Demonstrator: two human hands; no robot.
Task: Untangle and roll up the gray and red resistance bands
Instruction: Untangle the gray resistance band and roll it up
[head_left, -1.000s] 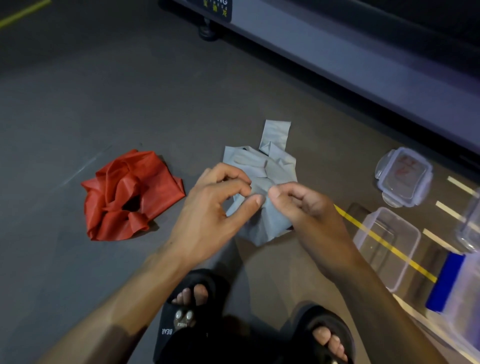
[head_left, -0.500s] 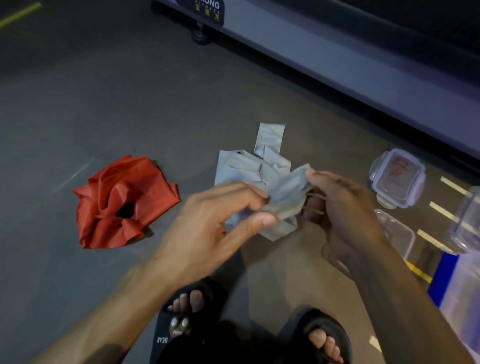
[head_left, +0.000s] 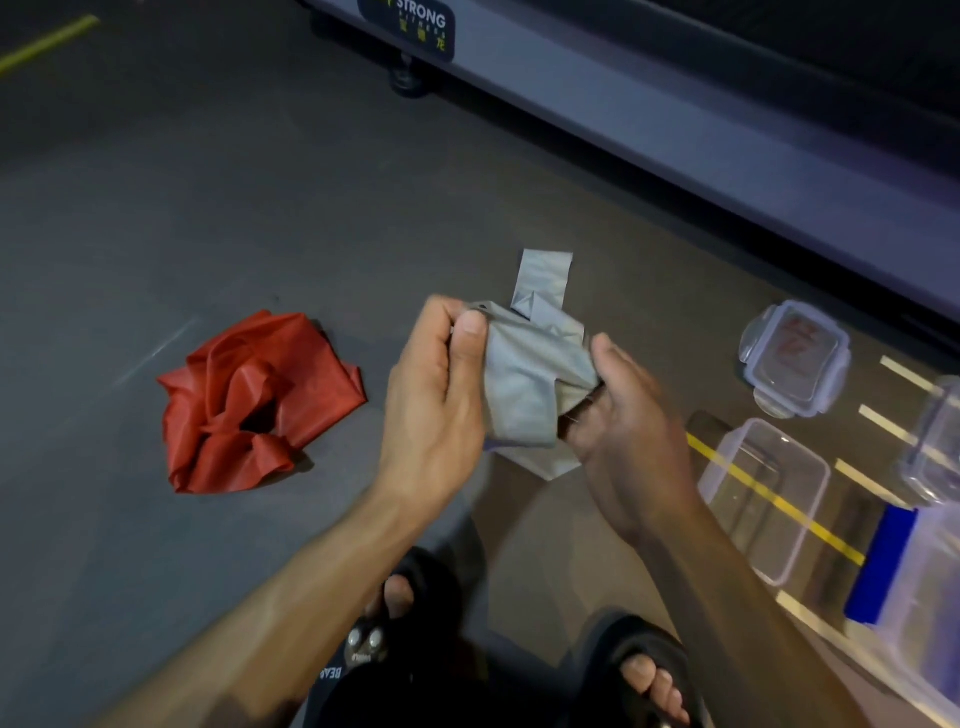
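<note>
The gray resistance band (head_left: 530, 374) is a crumpled, folded bundle held between both hands above the floor. My left hand (head_left: 441, 395) pinches its upper left corner between thumb and curled fingers. My right hand (head_left: 618, 421) grips its right side, fingers curled round the fabric. One flat gray end reaches away across the floor. The red resistance band (head_left: 254, 400) lies in a tangled heap on the floor to the left, apart from both hands.
Clear plastic containers (head_left: 763, 493) and a clip lid (head_left: 795, 358) sit on the floor at right, by a blue-lidded box (head_left: 878, 566). A long gray machine base (head_left: 675, 135) runs along the back. My sandalled feet (head_left: 639, 675) are at the bottom.
Both hands have lifted and turned the gray band. The left hand rose to pinch its top corner, and the right hand shifted its grip round the right side. The red band stayed put.
</note>
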